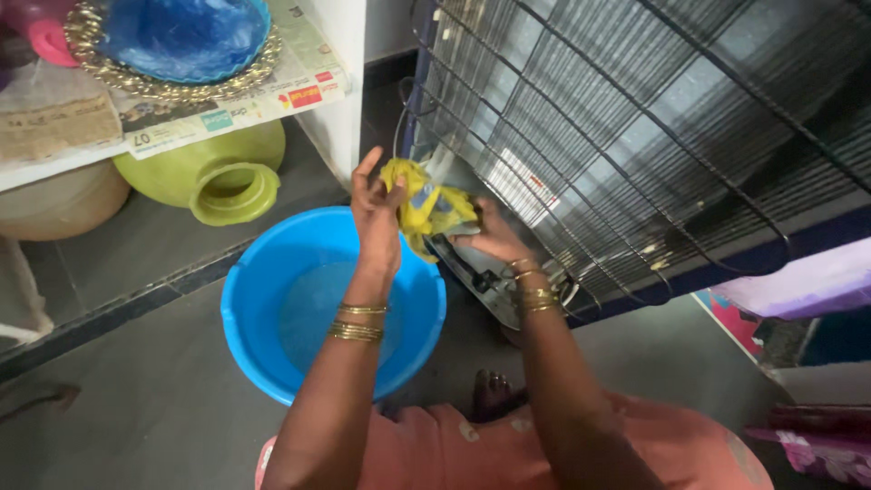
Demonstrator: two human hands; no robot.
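Observation:
Both my hands hold a crumpled yellow cloth [426,207] in front of me, above the far rim of a blue plastic tub [263,272] with water in it. My left hand [375,213] grips the cloth's left side with the fingers partly raised. My right hand [490,234] clasps its right side. Gold bangles circle both wrists. Right behind the cloth stands the back of a refrigerator with a black wire condenser grille [635,118].
A yellow-green pot [213,168] lies on its side under a white shelf lined with newspaper [181,113]. On the shelf rests a blue dish on a gold-rimmed plate [181,41]. Purple and pink cloth [807,290] lies at right. The floor is grey.

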